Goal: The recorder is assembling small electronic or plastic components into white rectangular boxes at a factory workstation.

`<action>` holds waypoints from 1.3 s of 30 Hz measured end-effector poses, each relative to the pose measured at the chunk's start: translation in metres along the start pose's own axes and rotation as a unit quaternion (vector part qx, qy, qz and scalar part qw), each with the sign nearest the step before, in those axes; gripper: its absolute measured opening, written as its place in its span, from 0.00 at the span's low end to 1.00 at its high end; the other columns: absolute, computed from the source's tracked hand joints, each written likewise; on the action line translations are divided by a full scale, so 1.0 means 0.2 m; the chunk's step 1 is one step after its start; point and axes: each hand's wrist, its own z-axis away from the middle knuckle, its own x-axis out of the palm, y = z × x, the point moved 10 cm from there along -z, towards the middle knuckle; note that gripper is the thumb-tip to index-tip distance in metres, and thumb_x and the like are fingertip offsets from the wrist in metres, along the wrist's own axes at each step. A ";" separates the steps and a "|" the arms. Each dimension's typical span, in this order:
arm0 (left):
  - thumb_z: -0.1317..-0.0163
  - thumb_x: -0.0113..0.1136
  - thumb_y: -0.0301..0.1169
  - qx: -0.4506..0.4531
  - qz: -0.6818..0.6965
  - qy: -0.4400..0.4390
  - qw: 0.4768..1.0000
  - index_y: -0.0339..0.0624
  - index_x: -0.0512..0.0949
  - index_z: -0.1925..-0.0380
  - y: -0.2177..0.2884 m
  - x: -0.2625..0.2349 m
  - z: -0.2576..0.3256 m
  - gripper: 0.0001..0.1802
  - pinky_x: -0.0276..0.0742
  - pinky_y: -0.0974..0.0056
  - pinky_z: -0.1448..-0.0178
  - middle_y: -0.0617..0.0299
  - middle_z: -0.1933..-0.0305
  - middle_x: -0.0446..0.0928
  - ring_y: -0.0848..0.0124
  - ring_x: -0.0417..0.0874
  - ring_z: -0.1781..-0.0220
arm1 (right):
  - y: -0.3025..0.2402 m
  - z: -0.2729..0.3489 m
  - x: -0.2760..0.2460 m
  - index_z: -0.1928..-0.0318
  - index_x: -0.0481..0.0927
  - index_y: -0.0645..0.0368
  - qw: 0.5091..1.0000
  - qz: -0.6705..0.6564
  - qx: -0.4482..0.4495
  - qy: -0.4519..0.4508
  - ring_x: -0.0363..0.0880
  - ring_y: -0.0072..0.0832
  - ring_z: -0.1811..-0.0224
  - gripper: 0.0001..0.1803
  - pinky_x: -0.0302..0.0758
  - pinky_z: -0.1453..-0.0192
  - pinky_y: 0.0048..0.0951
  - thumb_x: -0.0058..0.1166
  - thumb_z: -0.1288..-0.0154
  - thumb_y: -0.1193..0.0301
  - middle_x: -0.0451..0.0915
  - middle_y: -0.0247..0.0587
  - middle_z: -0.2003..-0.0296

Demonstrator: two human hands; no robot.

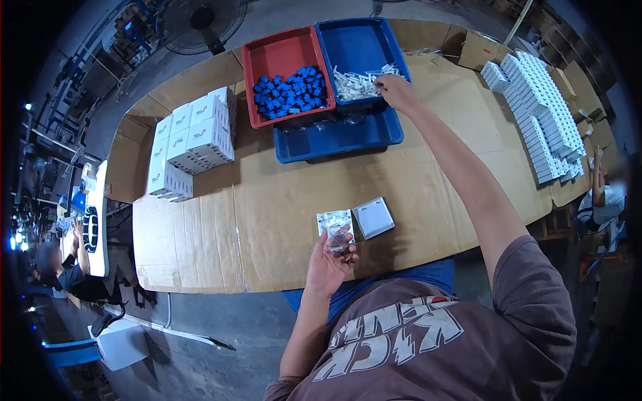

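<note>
My left hand [329, 264] is by the table's near edge, its fingers curled around a small clear plastic bag [340, 239]. Just beyond it lies an open white box [326, 219] with small white pieces in it, partly hidden by the hand. Touching or close to its right side is a white square lid or box half [374, 218]. My right arm stretches far forward, and my right hand [396, 92] dips into the blue tray [354, 50] at the heap of small white plastic parts [354, 83]. Its fingertips are pinched together; what they hold is too small to make out.
Left of the blue tray stands a red tray [277, 61] of blue-and-black parts [289, 93]. Another blue tray [338, 140] sits below them. White boxes are stacked at the left [194, 144] and far right [535, 110]. Cardboard walls edge the table; other people sit at both sides.
</note>
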 end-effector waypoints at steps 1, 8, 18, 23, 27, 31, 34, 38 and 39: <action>0.18 0.47 0.53 0.004 0.001 -0.002 1.000 0.40 0.76 0.34 0.00 -0.01 0.01 0.30 0.81 0.56 0.48 0.60 0.51 0.86 0.64 0.84 0.53 | 0.00 -0.01 0.01 0.52 0.88 0.56 1.000 -0.006 0.017 -0.008 0.86 0.47 0.51 0.12 0.81 0.46 0.46 0.54 0.29 0.70 0.88 0.45 0.55; 0.18 0.47 0.52 -0.003 0.019 -0.002 1.000 0.40 0.77 0.35 0.02 -0.02 0.00 0.29 0.80 0.54 0.47 0.59 0.50 0.87 0.63 0.83 0.53 | -0.02 -0.03 0.03 0.51 0.87 0.56 0.998 -0.041 0.027 -0.028 0.87 0.47 0.52 0.11 0.81 0.47 0.44 0.58 0.31 0.71 0.89 0.46 0.56; 0.19 0.49 0.52 -0.005 0.004 0.012 1.000 0.40 0.78 0.36 0.00 -0.03 -0.04 0.29 0.81 0.55 0.46 0.60 0.51 0.87 0.64 0.85 0.54 | 0.02 0.34 0.09 0.48 0.85 0.63 0.674 -0.682 0.273 0.078 0.82 0.24 0.61 0.14 0.79 0.57 0.28 0.67 0.28 0.69 0.87 0.34 0.59; 0.19 0.48 0.53 -0.021 -0.001 -0.025 0.999 0.39 0.76 0.35 -0.02 0.02 -0.07 0.30 0.83 0.58 0.47 0.60 0.48 0.86 0.66 0.85 0.53 | -0.42 0.54 -0.07 0.41 0.81 0.53 0.402 -0.891 0.211 0.019 0.80 0.23 0.57 0.14 0.77 0.60 0.23 0.61 0.22 0.66 0.83 0.39 0.44; 0.18 0.47 0.52 -0.030 0.001 -0.035 0.999 0.38 0.75 0.33 -0.03 0.06 -0.12 0.30 0.84 0.59 0.48 0.60 0.46 0.86 0.67 0.86 0.53 | -0.56 0.63 -0.12 0.39 0.79 0.48 0.334 -0.923 0.189 -0.009 0.78 0.22 0.58 0.14 0.76 0.61 0.23 0.59 0.21 0.65 0.82 0.39 0.40; 0.17 0.46 0.51 -0.028 -0.001 -0.035 0.999 0.38 0.74 0.32 -0.03 0.13 -0.15 0.29 0.84 0.59 0.48 0.60 0.45 0.86 0.68 0.86 0.52 | -0.62 0.66 -0.16 0.41 0.80 0.48 0.359 -0.915 0.184 -0.023 0.78 0.20 0.61 0.14 0.76 0.63 0.22 0.61 0.22 0.65 0.83 0.38 0.42; 0.17 0.45 0.51 -0.034 0.008 -0.055 0.998 0.40 0.73 0.30 -0.03 0.13 -0.15 0.30 0.82 0.56 0.45 0.59 0.45 0.86 0.62 0.85 0.49 | -0.62 0.71 -0.14 0.41 0.80 0.48 0.390 -0.892 0.229 -0.019 0.78 0.19 0.63 0.14 0.75 0.64 0.20 0.62 0.22 0.65 0.83 0.38 0.42; 0.17 0.44 0.51 -0.035 0.013 -0.060 0.998 0.40 0.72 0.30 -0.04 0.11 -0.14 0.30 0.82 0.56 0.46 0.59 0.44 0.86 0.62 0.85 0.49 | -0.64 0.75 -0.16 0.42 0.81 0.48 0.396 -0.885 0.246 -0.020 0.78 0.18 0.64 0.13 0.75 0.65 0.19 0.62 0.23 0.65 0.84 0.38 0.41; 0.17 0.45 0.51 -0.032 0.006 -0.053 0.998 0.39 0.73 0.31 -0.04 0.11 -0.14 0.30 0.83 0.57 0.47 0.59 0.44 0.86 0.65 0.85 0.50 | -0.64 0.75 -0.16 0.43 0.81 0.48 0.395 -0.887 0.239 -0.027 0.78 0.17 0.65 0.13 0.75 0.66 0.19 0.63 0.23 0.65 0.84 0.38 0.43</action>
